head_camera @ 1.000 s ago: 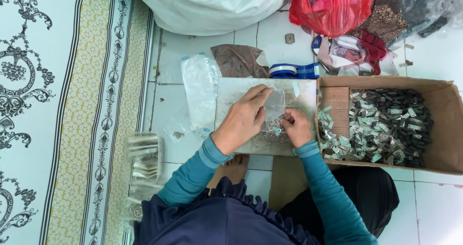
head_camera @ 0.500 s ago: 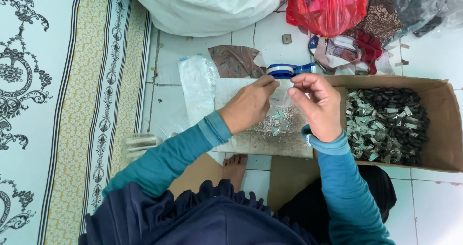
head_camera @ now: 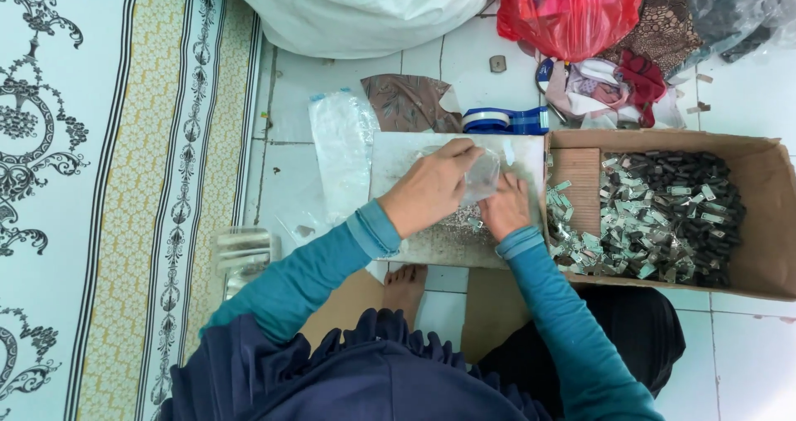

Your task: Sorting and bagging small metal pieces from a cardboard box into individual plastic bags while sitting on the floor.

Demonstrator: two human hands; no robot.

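A person sits on a tiled floor. Their left hand point(head_camera: 431, 191) and right hand point(head_camera: 504, 210) both pinch a small clear plastic bag point(head_camera: 481, 175) over a grey board point(head_camera: 398, 160) scattered with tiny metal pieces point(head_camera: 454, 219). Just right, a cardboard box point(head_camera: 767, 214) holds many small dark and silvery parts point(head_camera: 663, 214).

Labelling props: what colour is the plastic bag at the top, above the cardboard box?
Red, glossy and crumpled plastic bag; the head view shows it.
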